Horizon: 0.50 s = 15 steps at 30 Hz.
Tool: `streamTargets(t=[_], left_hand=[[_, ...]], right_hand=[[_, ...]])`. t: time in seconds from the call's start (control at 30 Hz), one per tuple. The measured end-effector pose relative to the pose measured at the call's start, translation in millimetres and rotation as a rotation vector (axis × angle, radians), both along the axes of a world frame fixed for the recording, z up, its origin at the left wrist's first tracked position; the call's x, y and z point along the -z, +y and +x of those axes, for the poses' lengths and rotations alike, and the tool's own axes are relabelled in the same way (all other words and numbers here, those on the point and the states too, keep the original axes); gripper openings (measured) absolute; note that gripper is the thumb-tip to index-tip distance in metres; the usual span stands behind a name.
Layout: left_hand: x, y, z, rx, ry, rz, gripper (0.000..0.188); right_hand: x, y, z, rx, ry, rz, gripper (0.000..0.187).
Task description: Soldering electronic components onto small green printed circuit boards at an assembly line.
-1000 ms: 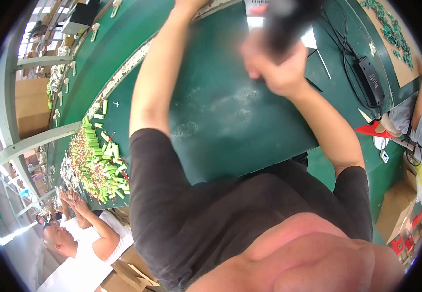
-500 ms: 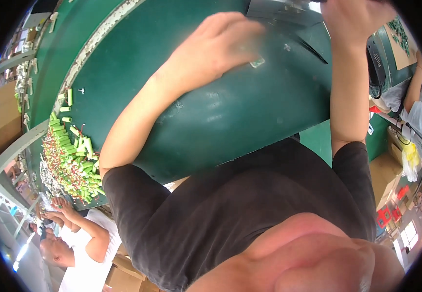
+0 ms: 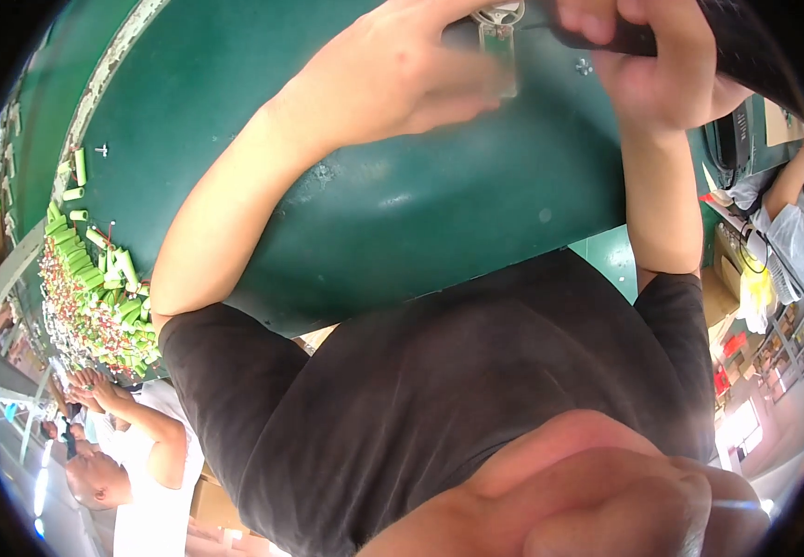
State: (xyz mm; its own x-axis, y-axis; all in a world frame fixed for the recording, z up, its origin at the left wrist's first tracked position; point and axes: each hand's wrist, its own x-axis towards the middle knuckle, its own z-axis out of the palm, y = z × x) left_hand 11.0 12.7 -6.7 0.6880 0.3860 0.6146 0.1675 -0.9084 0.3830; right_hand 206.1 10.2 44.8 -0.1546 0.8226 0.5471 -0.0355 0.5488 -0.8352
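My left hand point(image 3: 402, 74) is over the upper middle of the green tabletop, its fingers smeared by motion. It holds a small green circuit board point(image 3: 497, 42) with a round silver part at the top end. To its right, my right hand point(image 3: 666, 65) is closed around a dark, elongated tool point(image 3: 629, 37), whose kind I cannot make out. A small silvery piece point(image 3: 584, 67) lies on the table between the two hands.
A heap of green cylinders with red and white bits point(image 3: 96, 297) covers the table's left end. A tiny metal piece point(image 3: 102, 149) lies above it. A co-worker point(image 3: 156, 436) sits lower left; another person's arm point(image 3: 791, 172) shows at right. A black device point(image 3: 731, 139) stands nearby.
My right hand has come down into view with the dark tool. My left hand has shifted slightly, and the circuit board now shows past its fingers. The whole view has tilted slightly.
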Motion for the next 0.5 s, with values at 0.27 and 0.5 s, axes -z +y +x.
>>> streamTargets(t=[0.27,0.5], left_hand=[[-9.9,-7.0,-9.0,-0.038,0.127,-0.234,0.021],[4.2,3.7,-1.4,-0.002,0.037,-0.069,0.022]], right_hand=[[8.6,-11.2,-9.3,0.036,0.013,-0.090,0.063],[18.4,-3.1,-7.1,-0.165,0.134,-0.004,0.060]])
